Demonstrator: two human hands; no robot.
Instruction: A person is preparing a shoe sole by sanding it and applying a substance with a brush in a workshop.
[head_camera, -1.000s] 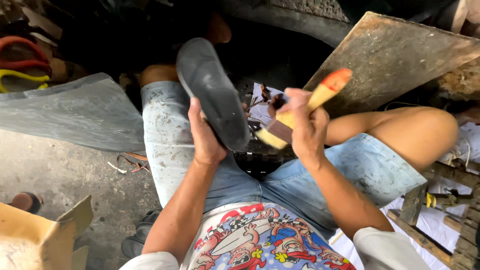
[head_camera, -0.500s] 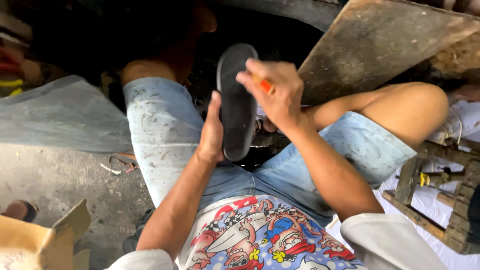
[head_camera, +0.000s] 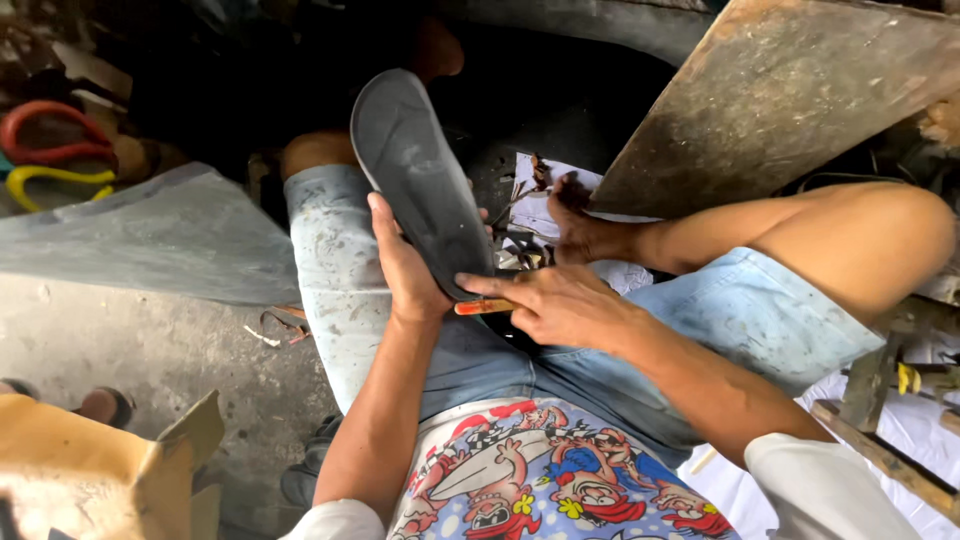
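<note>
A dark grey shoe sole (head_camera: 418, 175) stands tilted over my lap, its flat face turned toward me. My left hand (head_camera: 405, 265) grips its lower end from the left side. My right hand (head_camera: 555, 305) lies low beside the sole's bottom tip, fingers closed on a brush with an orange handle (head_camera: 483, 307); only a short piece of the handle shows, and the bristles are hidden. I sit in pale denim shorts (head_camera: 345, 270) with my bare right foot (head_camera: 575, 215) resting on scraps of paper.
A large rusty metal sheet (head_camera: 790, 100) leans at the upper right. A grey plastic sheet (head_camera: 130, 235) lies on the concrete floor at left, with red and yellow sandal straps (head_camera: 50, 150) behind. A cardboard box (head_camera: 90, 480) sits lower left, wooden slats (head_camera: 880, 440) lower right.
My right hand has dropped with the brush from the top of the sole to its bottom tip. The sole has tilted leftward in my left hand.
</note>
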